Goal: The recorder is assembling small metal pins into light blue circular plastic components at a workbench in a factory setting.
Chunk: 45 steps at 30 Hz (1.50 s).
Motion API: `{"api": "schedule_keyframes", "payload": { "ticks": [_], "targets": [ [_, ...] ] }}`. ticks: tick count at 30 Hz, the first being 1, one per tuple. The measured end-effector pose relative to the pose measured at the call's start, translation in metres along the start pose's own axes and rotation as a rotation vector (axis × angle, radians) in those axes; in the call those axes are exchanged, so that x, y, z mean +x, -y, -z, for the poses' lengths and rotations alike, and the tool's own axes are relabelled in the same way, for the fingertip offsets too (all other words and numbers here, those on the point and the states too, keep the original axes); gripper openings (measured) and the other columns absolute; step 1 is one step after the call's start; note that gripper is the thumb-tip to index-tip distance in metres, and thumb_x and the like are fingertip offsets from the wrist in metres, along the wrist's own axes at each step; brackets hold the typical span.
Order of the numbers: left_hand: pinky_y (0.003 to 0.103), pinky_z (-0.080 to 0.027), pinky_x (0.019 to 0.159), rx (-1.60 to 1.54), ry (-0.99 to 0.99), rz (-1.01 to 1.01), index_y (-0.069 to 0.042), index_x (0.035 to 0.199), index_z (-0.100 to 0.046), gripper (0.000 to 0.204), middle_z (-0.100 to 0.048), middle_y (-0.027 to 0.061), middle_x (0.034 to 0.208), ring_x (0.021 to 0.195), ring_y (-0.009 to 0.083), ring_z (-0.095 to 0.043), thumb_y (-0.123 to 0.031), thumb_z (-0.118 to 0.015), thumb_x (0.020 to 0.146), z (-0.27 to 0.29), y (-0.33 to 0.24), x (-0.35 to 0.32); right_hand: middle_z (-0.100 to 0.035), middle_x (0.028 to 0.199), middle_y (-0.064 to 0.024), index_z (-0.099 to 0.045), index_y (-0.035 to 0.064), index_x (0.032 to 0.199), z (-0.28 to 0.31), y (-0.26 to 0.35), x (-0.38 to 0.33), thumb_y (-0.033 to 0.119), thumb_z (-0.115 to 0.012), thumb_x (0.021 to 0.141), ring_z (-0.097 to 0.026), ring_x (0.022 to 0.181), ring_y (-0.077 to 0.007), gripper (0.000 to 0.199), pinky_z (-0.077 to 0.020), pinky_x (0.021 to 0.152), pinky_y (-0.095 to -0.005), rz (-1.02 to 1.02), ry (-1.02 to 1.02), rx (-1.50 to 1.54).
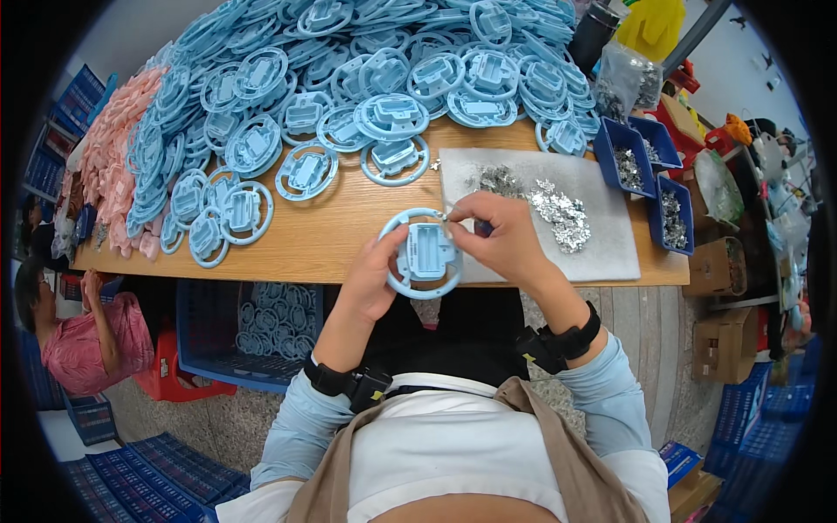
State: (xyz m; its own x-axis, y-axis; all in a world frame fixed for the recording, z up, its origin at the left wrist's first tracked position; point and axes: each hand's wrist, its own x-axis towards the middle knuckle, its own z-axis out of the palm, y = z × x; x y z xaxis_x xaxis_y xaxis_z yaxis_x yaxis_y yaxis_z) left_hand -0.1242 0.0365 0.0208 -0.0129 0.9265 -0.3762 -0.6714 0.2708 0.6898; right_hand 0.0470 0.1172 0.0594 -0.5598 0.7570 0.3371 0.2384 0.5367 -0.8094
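Blue plastic ring part (424, 254) sits gripped in the left hand (370, 279); the right hand (501, 235), at its 2 o'clock, pinches a small metal piece (446, 218) against its rim.

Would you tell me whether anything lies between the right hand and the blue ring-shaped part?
Nothing visible does: the right hand has its fingertips at the top edge of the blue ring-shaped part, which the left hand holds.

Right hand (504, 237) fingertips cover whatever tiny part they pinch, probably metal; blue ring (423, 254) partly hidden by left hand (370, 281).
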Motion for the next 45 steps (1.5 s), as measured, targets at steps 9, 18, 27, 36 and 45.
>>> {"api": "schedule_keyframes", "payload": {
  "ticks": [9, 18, 27, 36, 45],
  "targets": [
    [0.026, -0.050, 0.070, -0.019, 0.072, 0.045, -0.004, 0.105, -0.055, 0.024, -0.061, 0.0032, 0.092, 0.082, 0.0113, -0.060, -0.022, -0.053, 0.089, -0.008, 0.002, -0.003, -0.058, 0.089, -0.0078, -0.058, 0.0040, 0.084, 0.000, 0.003, -0.007, 0.002, -0.067, 0.065, -0.060, 0.063, -0.0234, 0.021, -0.0487, 0.051, -0.0303, 0.397, 0.129, -0.389],
    [0.023, -0.050, 0.066, 0.102, -0.021, 0.027, -0.004, 0.104, -0.056, 0.024, -0.061, 0.0025, 0.088, 0.078, 0.0094, -0.060, -0.021, -0.056, 0.088, -0.018, -0.002, -0.001, -0.056, 0.090, -0.0065, -0.055, 0.0033, 0.085, 0.003, 0.014, -0.011, 0.003, -0.067, 0.063, -0.059, 0.064, -0.0226, 0.025, -0.0485, 0.051, -0.0307, 0.480, 0.176, -0.558],
    [0.024, -0.050, 0.064, 0.127, -0.021, 0.048, -0.003, 0.105, -0.056, 0.025, -0.061, 0.0026, 0.088, 0.077, 0.0099, -0.060, -0.022, -0.056, 0.088, -0.013, 0.001, -0.001, -0.056, 0.090, -0.0056, -0.055, 0.0034, 0.085, 0.003, 0.009, -0.013, 0.003, -0.067, 0.063, -0.059, 0.064, -0.0220, 0.024, -0.0484, 0.051, -0.0306, 0.480, 0.184, -0.522],
    [0.023, -0.050, 0.059, 0.225, -0.024, 0.003, -0.003, 0.102, -0.058, 0.027, -0.062, 0.0037, 0.087, 0.075, 0.0109, -0.062, -0.023, -0.061, 0.084, -0.015, 0.005, 0.002, -0.056, 0.088, -0.0072, -0.055, 0.0029, 0.084, -0.003, 0.010, -0.015, 0.003, -0.065, 0.065, -0.059, 0.064, -0.0228, 0.022, -0.0485, 0.052, -0.0305, 0.405, 0.231, -0.592],
    [0.024, -0.051, 0.062, 0.174, -0.046, -0.011, 0.000, 0.098, -0.060, 0.027, -0.063, 0.0054, 0.085, 0.072, 0.0120, -0.062, -0.020, -0.067, 0.080, -0.018, 0.010, 0.008, -0.053, 0.084, -0.0093, -0.059, 0.0043, 0.091, -0.016, 0.013, -0.030, 0.005, -0.064, 0.069, -0.059, 0.063, -0.0264, 0.022, -0.0485, 0.054, -0.0342, 0.115, -0.004, -0.389]
  ]
}}
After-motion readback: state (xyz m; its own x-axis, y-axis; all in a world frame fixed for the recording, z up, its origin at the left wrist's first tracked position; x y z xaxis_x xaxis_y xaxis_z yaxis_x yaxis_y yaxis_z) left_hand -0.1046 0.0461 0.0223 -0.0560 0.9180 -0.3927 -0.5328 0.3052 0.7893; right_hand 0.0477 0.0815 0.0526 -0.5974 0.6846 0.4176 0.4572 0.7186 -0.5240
